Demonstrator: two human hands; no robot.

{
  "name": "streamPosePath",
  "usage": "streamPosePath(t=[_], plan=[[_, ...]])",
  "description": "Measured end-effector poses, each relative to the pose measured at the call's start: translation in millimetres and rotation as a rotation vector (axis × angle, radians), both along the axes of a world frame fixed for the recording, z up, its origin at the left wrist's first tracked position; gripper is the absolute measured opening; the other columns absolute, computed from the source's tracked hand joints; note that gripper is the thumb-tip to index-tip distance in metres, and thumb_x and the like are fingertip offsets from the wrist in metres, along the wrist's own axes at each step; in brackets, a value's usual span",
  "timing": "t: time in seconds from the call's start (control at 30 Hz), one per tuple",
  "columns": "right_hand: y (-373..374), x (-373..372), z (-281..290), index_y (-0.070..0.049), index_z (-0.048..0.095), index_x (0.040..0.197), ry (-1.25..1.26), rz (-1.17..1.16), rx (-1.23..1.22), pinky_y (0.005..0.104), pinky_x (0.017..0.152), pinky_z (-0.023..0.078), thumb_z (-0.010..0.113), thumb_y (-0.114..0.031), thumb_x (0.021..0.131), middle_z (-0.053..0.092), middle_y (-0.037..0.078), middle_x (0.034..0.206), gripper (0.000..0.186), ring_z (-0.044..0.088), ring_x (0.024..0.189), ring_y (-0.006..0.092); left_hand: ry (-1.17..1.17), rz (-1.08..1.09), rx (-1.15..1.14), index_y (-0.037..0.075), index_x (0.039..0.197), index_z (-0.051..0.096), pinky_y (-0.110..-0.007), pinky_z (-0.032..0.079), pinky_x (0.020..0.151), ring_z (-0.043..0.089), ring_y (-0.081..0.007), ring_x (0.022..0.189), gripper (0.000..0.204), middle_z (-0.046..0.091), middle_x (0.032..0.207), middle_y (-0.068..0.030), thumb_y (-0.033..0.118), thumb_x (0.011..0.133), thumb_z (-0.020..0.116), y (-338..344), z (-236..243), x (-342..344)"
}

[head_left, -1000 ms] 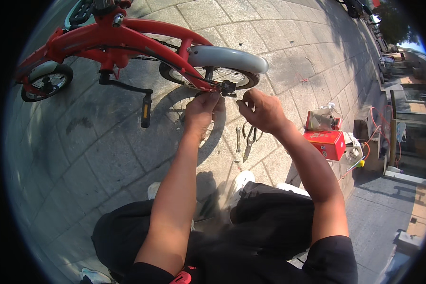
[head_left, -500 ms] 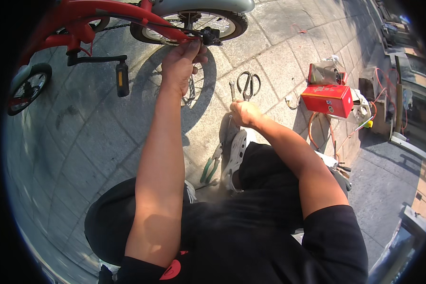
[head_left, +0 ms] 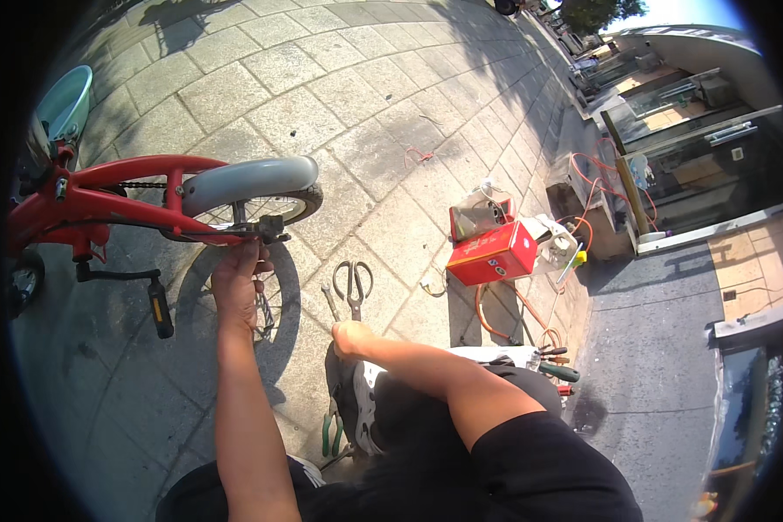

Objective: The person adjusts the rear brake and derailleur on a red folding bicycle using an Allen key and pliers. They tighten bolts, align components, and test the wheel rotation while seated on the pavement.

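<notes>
One red bike [head_left: 130, 209] fwd of hands [head_left: 235, 289], L touching.

Underfoot, pale stone paving [head_left: 343, 130] in sun and patchy shade. At upper left, a teal basin [head_left: 64, 100]. Right of centre, a bright red box [head_left: 494, 252], with a white object [head_left: 555, 244] at its right end and an orange hose [head_left: 481, 320] curving below. Farther up, a loose tangle of red cord [head_left: 422, 157]. Along the right, glass doors [head_left: 670, 113]; at the top, a leafy tree [head_left: 598, 12].
</notes>
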State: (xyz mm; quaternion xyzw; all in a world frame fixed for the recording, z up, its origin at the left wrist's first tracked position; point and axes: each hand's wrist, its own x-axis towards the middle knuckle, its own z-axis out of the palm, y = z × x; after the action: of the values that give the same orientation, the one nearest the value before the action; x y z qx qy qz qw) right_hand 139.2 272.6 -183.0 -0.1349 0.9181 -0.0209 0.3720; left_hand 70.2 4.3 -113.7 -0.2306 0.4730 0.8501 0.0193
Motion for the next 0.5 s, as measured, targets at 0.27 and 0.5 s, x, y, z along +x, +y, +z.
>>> streamPosePath(t=[0.27, 0.5], plan=[[14, 18, -44, -0.003, 0.078, 0.085, 0.178, 0.207, -0.108, 0.0496, 0.072, 0.063, 0.066, -0.018, 0.081, 0.077, 0.025, 0.085, 0.020, 0.078, 0.082, 0.0424, -0.011, -0.015, -0.047, 0.014, 0.116, 0.075, -0.022, 0.037, 0.054, 0.073, -0.0075, 0.078, 0.028, 0.077, 0.097, 0.0031, 0.037, 0.100, 0.079, 12, 6, -2], [6, 15, -39, -0.003, 0.077, 0.086, 0.136, 0.190, -0.116, 0.0491, 0.075, 0.063, 0.064, -0.018, 0.080, 0.077, 0.024, 0.088, 0.021, 0.077, 0.083, 0.0422, -0.014, -0.008, -0.040, 0.015, 0.117, 0.075, -0.022, 0.038, 0.055, 0.073, -0.0073, 0.080, 0.028, 0.076, 0.097, 0.0043, 0.037, 0.101, 0.078, 6, -1, -5]])
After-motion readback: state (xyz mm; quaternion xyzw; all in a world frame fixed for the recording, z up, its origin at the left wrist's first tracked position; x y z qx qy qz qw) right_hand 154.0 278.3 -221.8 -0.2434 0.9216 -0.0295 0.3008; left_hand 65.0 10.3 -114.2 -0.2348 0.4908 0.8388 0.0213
